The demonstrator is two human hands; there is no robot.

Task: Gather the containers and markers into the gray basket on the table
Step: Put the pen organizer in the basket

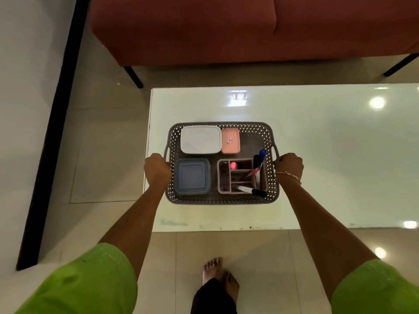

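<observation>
Bare feet [221, 282] on floor tiles below; green sleeves [90, 282] at frame bottom. Left hand [157, 169] grip wrapped shut on left handle of gray basket [221, 199], right hand [289, 165] grip wrapped shut on right handle, basket on white surface [328, 155] near its left end. Inside: blue box [192, 176] near left, divided holder [241, 176] with markers [258, 160] near right, white box [200, 139] and pink box [230, 140] behind; red sofa [226, 28] beyond.

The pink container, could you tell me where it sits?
In the gray basket's far row, the pink container sits just right of the white container.
</observation>
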